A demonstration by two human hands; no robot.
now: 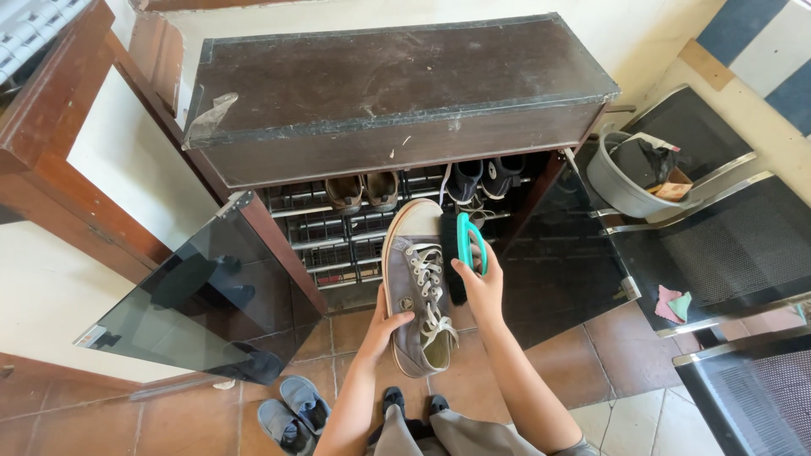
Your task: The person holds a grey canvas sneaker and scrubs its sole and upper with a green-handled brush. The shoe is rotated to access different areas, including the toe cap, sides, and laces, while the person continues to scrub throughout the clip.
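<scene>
My left hand [387, 325] grips a grey lace-up sneaker [414, 283] by its side, holding it toe-up in front of an open shoe cabinet [397, 93]. My right hand [481, 283] is closed on a brush with a teal handle [467, 245] and dark bristles, pressed against the right side of the sneaker. The sneaker has pale laces and a light rubber toe cap.
Inside the cabinet, wire shelves carry brown shoes [363, 192] and dark sneakers [486, 176]. Two dark glass doors [203, 304] stand open on either side. Grey slip-ons [291, 409] lie on the tile floor. A grey bucket [629, 173] rests on metal bench seats at right.
</scene>
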